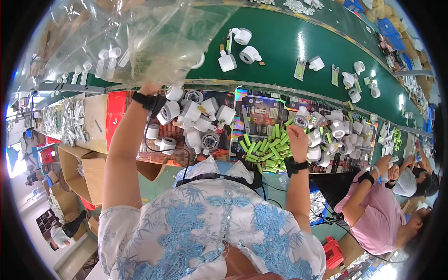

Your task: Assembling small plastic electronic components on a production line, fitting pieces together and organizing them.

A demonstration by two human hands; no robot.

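Observation:
My left hand reaches forward at the left, up against a large clear plastic bag. Film covers its fingers, so their grip is hidden. Below that hand lies a heap of white round-headed plastic parts, some with dark insides. My right hand is curled closed between a pile of bright green cylindrical batteries and a second heap of white parts. Whatever its fingers hold, if anything, is too small to make out. Black bands circle both wrists.
A green conveyor belt runs across beyond the bench, carrying scattered white parts. Colourful printed sheets cover the bench. An open cardboard box stands at left. A person in a pink top works close by at right. A cable hangs by my left arm.

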